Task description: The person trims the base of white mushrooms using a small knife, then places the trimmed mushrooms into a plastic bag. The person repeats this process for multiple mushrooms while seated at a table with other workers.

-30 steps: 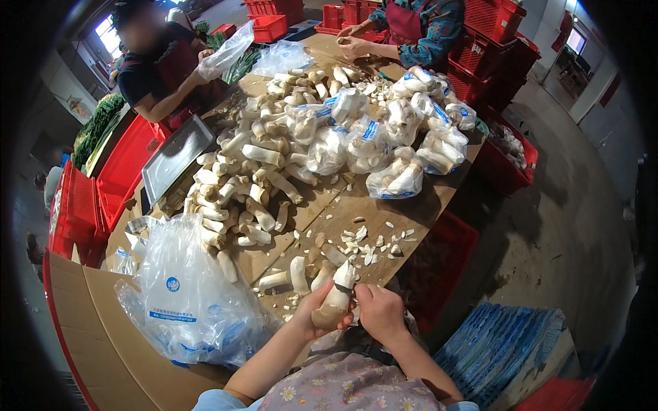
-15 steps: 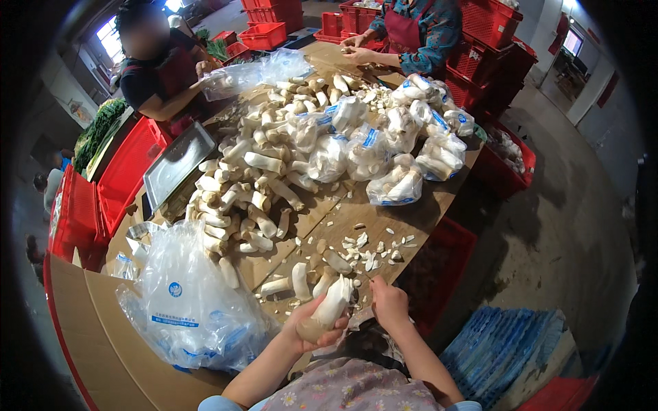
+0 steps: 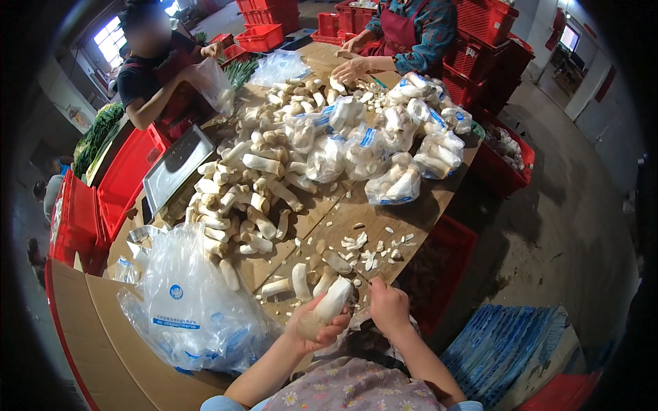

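My left hand (image 3: 319, 325) is wrapped round the thick lower part of a king oyster mushroom (image 3: 336, 299), its pale end tilted up and away from me. Close to its right, my right hand (image 3: 389, 308) is closed in a fist on a small knife (image 3: 363, 277); only a thin bit of it shows and the fist hides the rest. Just beyond the left hand lie a few loose mushrooms (image 3: 300, 281). White trimmings (image 3: 370, 259) are scattered on the cardboard-covered table (image 3: 428, 211) in front of the knife.
A large mushroom heap (image 3: 264, 164) covers the table's middle, with filled clear bags (image 3: 394, 181) to its right. Empty plastic bags (image 3: 195, 301) lie at my left, near a metal-topped scale (image 3: 179, 168). Two co-workers stand across the table. Red crates (image 3: 504, 161) surround it.
The mushroom in my left hand has a smoother, shorter end, and my hands have barely shifted. Across the table, the left co-worker has lifted a clear bag; the other's hands have moved apart.
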Demonstrator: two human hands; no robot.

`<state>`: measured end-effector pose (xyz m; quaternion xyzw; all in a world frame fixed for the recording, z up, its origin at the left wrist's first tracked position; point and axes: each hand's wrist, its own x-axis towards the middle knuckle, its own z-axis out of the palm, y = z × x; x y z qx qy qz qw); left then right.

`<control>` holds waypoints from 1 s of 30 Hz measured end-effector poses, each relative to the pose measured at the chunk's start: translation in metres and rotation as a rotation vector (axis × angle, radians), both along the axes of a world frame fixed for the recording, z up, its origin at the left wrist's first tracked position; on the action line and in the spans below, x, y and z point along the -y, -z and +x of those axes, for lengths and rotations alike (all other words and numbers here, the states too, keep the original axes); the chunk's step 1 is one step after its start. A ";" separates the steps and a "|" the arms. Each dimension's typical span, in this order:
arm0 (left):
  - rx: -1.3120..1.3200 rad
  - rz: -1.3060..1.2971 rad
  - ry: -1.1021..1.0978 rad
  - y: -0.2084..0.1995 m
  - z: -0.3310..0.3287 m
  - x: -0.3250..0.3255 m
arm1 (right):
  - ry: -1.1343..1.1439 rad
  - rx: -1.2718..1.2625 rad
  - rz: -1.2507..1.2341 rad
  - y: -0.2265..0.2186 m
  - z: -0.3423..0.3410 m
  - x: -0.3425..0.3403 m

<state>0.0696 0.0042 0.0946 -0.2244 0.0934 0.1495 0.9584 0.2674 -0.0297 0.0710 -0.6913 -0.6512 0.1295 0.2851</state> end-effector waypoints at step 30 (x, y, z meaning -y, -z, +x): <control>-1.208 1.604 0.209 -0.031 0.019 0.001 | 0.001 -1.128 -0.268 -0.007 -0.001 -0.004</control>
